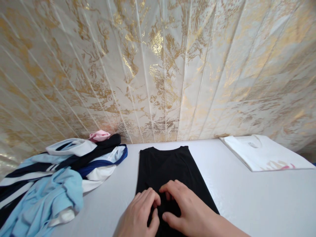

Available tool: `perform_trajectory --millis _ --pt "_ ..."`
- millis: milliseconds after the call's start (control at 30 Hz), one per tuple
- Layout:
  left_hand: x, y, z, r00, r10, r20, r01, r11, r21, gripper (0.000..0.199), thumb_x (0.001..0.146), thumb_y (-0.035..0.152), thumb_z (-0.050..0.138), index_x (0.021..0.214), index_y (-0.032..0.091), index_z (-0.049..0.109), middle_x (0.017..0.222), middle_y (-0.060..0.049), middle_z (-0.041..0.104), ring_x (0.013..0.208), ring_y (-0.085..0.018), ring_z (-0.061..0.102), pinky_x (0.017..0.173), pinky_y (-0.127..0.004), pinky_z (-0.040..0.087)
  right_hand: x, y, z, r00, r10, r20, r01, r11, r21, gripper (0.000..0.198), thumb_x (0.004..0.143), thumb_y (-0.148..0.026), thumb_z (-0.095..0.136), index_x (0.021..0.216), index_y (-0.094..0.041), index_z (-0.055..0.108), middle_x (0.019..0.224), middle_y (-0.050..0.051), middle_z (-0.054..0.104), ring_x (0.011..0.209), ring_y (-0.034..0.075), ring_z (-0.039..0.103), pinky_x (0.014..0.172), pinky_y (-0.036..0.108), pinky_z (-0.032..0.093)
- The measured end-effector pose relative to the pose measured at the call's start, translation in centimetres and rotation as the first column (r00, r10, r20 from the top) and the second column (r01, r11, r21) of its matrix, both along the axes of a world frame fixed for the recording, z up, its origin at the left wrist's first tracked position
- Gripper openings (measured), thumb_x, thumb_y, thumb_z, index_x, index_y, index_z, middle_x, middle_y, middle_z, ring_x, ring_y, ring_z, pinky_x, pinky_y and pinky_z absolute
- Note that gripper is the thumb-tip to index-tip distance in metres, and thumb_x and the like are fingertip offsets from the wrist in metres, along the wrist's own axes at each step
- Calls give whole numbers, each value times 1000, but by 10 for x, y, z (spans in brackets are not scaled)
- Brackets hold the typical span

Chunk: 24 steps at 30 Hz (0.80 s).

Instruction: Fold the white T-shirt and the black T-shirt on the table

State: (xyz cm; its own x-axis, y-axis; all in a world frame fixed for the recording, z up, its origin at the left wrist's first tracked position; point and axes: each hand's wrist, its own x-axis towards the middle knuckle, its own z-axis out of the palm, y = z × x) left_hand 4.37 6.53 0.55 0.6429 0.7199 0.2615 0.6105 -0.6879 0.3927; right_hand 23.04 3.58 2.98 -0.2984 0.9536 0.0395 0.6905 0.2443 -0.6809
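Note:
A black shirt (165, 168) lies in a long, narrow folded shape on the white table, its neckline at the far end. My left hand (142, 210) is over its near left part, fingers curled toward the thumb with black cloth between them. Beside it, my right hand (184, 205) hovers at or just above the cloth, thumb and fingers apart and nothing visibly held. The two hands are close together over the middle of the shirt, hiding part of its near end.
A loose heap of clothes (56, 184) in light blue, navy, black and white covers the left side, with a pink cloth (99, 135) at its back. At the right rests a folded white T-shirt (266, 153). A gold-patterned white curtain (163, 72) hangs behind the table (249, 200).

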Motion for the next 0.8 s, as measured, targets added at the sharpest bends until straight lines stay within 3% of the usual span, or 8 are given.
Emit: perform_trajectory --millis 133,367,533,700,800 --pt "0 1 -6 1000 5 22 -6 1000 17 23 74 1 42 81 23 44 77 2 56 70 -17 58 61 -26 42 -8 -2 -12 972 37 230 -64 992 111 34 69 -16 55 103 -21 54 105 5 59 94 23 52 86 38 38" --pt "-1 2 -11 999 49 17 -49 999 1 22 77 2 40 82 23 44 78 1 56 73 -18 58 63 -27 43 -19 -1 -23 895 -47 444 -83 960 268 15 78 -17 52 92 -22 51 93 4 59 81 22 52 72 35 37" --pt "-3 -1 -7 1000 20 8 -20 1000 -19 22 78 1 40 83 22 44 78 2 54 70 -16 57 63 -27 45 -15 -2 -22 931 -68 360 -51 949 311 11 79 -14 50 85 -24 50 92 1 57 79 19 51 71 32 36" --pt "-11 -5 -8 998 -55 -26 57 994 94 23 70 4 51 85 21 49 88 -2 58 79 -20 59 68 -30 50 -11 -2 -22 967 -69 246 -2 961 277 13 76 -10 49 82 -22 49 91 1 55 79 17 50 72 30 38" --pt "-19 -7 -11 993 -91 -73 104 975 196 29 72 11 59 99 22 55 99 -4 61 84 -21 61 71 -31 53 -11 -1 -21 972 -66 226 3 964 265 14 75 -10 49 82 -21 49 92 3 56 80 18 50 72 31 38"
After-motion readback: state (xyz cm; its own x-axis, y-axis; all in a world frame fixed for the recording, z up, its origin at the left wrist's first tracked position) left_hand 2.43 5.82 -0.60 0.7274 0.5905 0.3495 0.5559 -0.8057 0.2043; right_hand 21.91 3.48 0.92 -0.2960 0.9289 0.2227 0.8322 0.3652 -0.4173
